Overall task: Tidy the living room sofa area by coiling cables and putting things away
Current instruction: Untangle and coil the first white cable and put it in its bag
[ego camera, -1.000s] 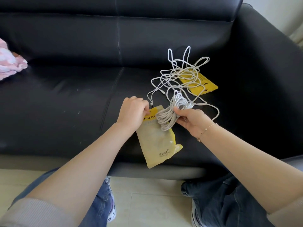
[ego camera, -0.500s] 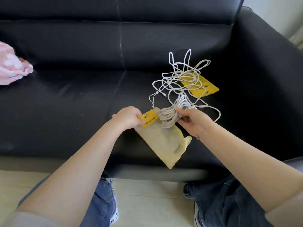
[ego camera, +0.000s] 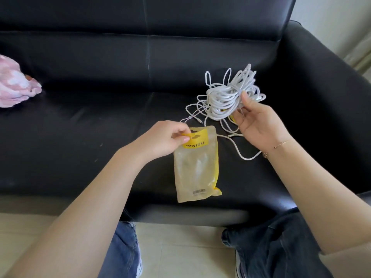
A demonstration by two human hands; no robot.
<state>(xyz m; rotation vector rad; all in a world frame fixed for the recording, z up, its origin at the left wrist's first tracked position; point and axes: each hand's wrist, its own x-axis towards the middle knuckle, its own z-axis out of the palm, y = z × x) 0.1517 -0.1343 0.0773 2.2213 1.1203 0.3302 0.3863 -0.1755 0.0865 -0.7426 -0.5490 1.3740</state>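
The left hand [ego camera: 168, 138] pinches the yellow top edge of a clear plastic pouch [ego camera: 195, 167], which hangs down in front of the near edge of the black sofa [ego camera: 100, 117]. The right hand [ego camera: 259, 121] grips a coiled bundle of white cable [ego camera: 226, 99] held up to the right of the pouch and above the seat, thumb over the coil and fingers curled beneath it. Loose loops of white cable [ego camera: 239, 149] lie on the cushion under and near that hand.

The step in hand looks like bagging the coil. To do it well, the pouch mouth should be spread wide before the bundle comes down, the coil kept squeezed tight so it goes in narrow end first, and any trailing cable gathered so it does not snag.

Whether the pouch mouth is open cannot be told, nor whether it already holds something; pale shapes show faintly through the plastic. Whether the loose loops belong to the held coil is also unclear. A small yellow patch [ego camera: 231, 118] shows behind the right fingers, mostly hidden. At the far left a pink cloth [ego camera: 14, 87] is cut off by the frame.
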